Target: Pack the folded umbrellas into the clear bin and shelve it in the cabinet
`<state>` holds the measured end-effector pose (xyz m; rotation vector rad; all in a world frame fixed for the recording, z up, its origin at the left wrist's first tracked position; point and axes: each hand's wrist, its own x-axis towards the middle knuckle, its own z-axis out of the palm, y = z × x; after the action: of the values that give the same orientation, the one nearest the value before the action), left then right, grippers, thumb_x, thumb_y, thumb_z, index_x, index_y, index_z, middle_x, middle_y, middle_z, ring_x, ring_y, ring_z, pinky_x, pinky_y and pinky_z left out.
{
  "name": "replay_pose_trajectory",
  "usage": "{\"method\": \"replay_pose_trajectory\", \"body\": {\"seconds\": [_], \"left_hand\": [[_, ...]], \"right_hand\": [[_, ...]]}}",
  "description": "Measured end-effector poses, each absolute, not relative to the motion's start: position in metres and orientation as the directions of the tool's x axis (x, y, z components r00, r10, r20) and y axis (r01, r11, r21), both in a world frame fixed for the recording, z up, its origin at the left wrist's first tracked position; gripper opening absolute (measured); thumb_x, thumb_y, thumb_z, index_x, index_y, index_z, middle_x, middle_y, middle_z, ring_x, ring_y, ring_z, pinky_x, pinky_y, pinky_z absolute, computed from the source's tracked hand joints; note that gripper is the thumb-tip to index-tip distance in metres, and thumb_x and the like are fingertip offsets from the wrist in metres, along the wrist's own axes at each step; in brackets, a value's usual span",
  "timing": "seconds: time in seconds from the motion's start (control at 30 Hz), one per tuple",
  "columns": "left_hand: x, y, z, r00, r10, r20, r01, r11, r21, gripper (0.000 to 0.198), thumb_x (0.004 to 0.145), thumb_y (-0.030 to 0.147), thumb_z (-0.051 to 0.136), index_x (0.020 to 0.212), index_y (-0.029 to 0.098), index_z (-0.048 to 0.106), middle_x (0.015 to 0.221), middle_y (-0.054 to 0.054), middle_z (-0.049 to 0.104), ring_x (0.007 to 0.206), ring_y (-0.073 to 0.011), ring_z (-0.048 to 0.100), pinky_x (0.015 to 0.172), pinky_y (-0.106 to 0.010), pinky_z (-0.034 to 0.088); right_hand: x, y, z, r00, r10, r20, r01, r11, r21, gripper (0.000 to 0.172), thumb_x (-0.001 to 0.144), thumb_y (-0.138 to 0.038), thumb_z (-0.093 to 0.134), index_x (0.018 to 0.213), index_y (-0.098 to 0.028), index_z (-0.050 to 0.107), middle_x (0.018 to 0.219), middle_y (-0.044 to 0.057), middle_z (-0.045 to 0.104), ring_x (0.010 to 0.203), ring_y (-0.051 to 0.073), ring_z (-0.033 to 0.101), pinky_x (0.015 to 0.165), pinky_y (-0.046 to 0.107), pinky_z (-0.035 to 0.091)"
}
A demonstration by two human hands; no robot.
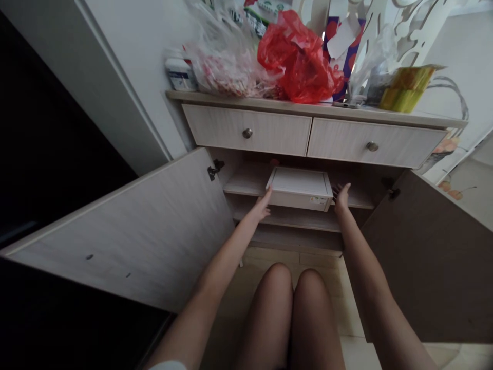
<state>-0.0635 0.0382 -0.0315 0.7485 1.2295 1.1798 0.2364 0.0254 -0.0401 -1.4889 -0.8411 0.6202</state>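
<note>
A flat, pale box [300,182] with a small label on its front lies on the cabinet's upper shelf [246,180], its front jutting past the shelf edge. At the box's front left corner is my left hand [262,205], thumb against the side and fingers apart; whether it bears any weight cannot be seen. My right hand [341,196] is beside the box's right end with its fingers spread, close to the side and holding nothing.
Both cabinet doors, left [134,226] and right [431,257], are swung wide. Above are two drawers with round knobs. On top stand a red plastic bag [296,56], a clear bag [227,61], a white bottle [180,72] and a yellow package [408,87]. My knees are in front.
</note>
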Motion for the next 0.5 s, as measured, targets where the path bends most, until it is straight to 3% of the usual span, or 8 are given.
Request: {"method": "replay_pose_trajectory", "body": {"seconds": [0.1,0.17,0.27,0.37,0.5], "left_hand": [[-0.074,0.026,-0.045,-0.211,0.973,-0.092,-0.183,0.053,0.982,0.076,0.064,0.034,0.093,0.133,0.029,0.06,0.15,-0.012,0.053,0.152,-0.032,0.031,0.119,-0.042,0.036],[-0.074,0.026,-0.055,-0.259,0.966,0.012,-0.177,-0.06,0.982,0.053,0.065,0.024,0.091,0.115,0.026,0.071,0.14,-0.012,0.063,0.149,-0.0314,0.036,0.116,-0.039,0.04],[-0.068,0.042,-0.063,-0.293,0.953,0.077,-0.117,-0.116,0.986,0.026,0.067,0.022,0.088,0.09,0.022,0.075,0.122,-0.014,0.073,0.14,-0.0353,0.05,0.107,-0.039,0.048],[-0.064,0.067,-0.065,-0.245,0.965,0.096,-0.018,-0.104,0.994,0.023,0.068,0.027,0.087,0.087,0.022,0.076,0.115,-0.012,0.076,0.136,-0.0364,0.054,0.1,-0.039,0.053],[-0.061,0.104,-0.062,-0.191,0.977,0.091,-0.006,-0.094,0.996,0.024,0.066,0.028,0.088,0.085,0.022,0.075,0.111,-0.011,0.077,0.132,-0.0344,0.057,0.096,-0.037,0.054]], "right_hand": [[0.221,-0.008,-0.066,0.638,0.706,0.307,0.341,0.098,-0.935,0.073,0.094,-0.068,0.031,0.139,-0.016,0.057,0.138,0.016,0.062,0.128,0.024,0.058,0.108,0.038,0.044],[0.21,-0.025,-0.083,0.61,0.691,0.387,0.459,0.09,-0.884,0.067,0.09,-0.064,0.045,0.133,-0.015,0.06,0.135,0.017,0.064,0.127,0.025,0.058,0.11,0.038,0.041],[0.203,-0.027,-0.092,0.633,0.656,0.41,0.516,0.036,-0.856,0.058,0.089,-0.059,0.049,0.12,-0.014,0.068,0.12,0.018,0.071,0.116,0.028,0.064,0.105,0.04,0.045],[0.208,-0.01,-0.086,0.638,0.639,0.43,0.559,0.001,-0.829,0.051,0.089,-0.056,0.052,0.113,-0.015,0.072,0.108,0.017,0.074,0.107,0.029,0.067,0.096,0.039,0.048],[0.218,0.019,-0.075,0.609,0.669,0.426,0.636,-0.091,-0.767,0.045,0.092,-0.05,0.051,0.113,-0.017,0.073,0.106,0.016,0.074,0.108,0.029,0.064,0.095,0.039,0.048]]}}
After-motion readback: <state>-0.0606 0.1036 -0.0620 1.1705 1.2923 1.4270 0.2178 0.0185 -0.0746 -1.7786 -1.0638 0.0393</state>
